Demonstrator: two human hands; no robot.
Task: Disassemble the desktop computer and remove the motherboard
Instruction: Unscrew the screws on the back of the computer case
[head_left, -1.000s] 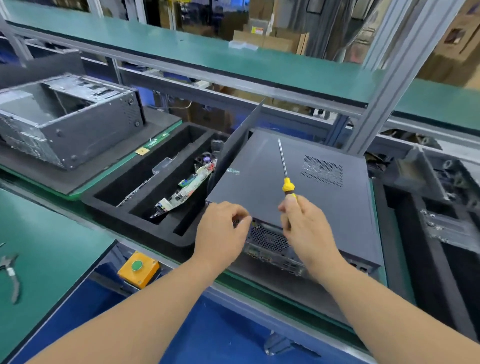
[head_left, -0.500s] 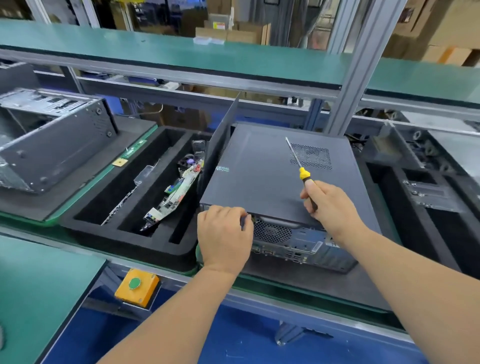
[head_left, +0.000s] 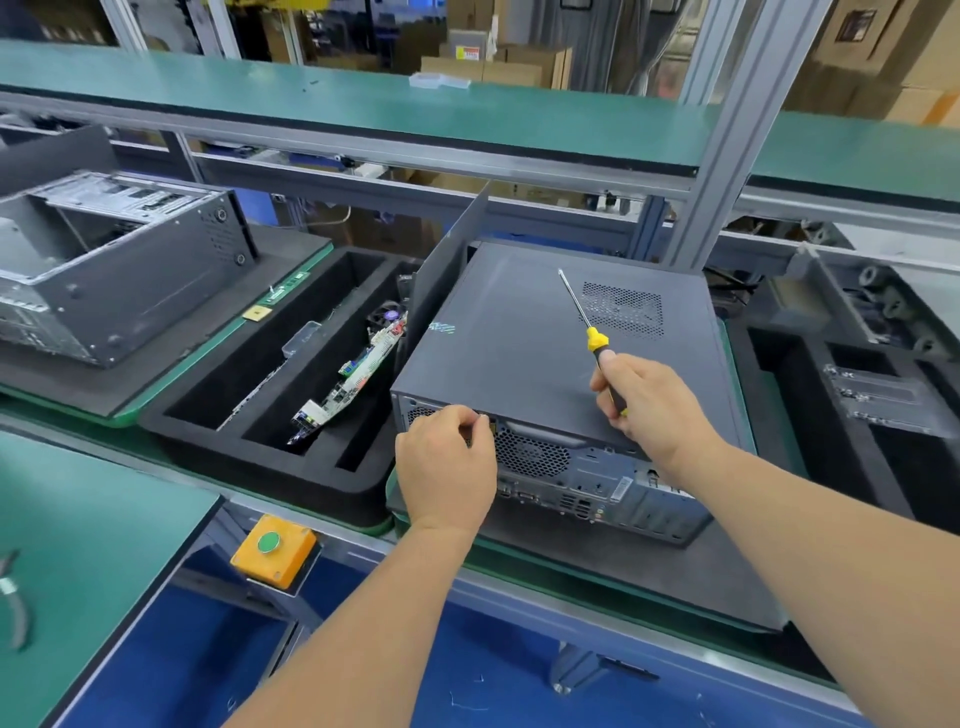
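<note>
Pointing up-left, the screwdriver (head_left: 589, 332) slants from the right hand (head_left: 652, 402).

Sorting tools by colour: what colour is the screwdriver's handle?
Yellow and black, on the screwdriver held by the right hand; head view.

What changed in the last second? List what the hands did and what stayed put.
The right hand swung the screwdriver from upright to leaning left and shifted right over the computer case. The left hand stayed at the case's rear upper edge, fingers curled there. The case lid remains closed.
</note>
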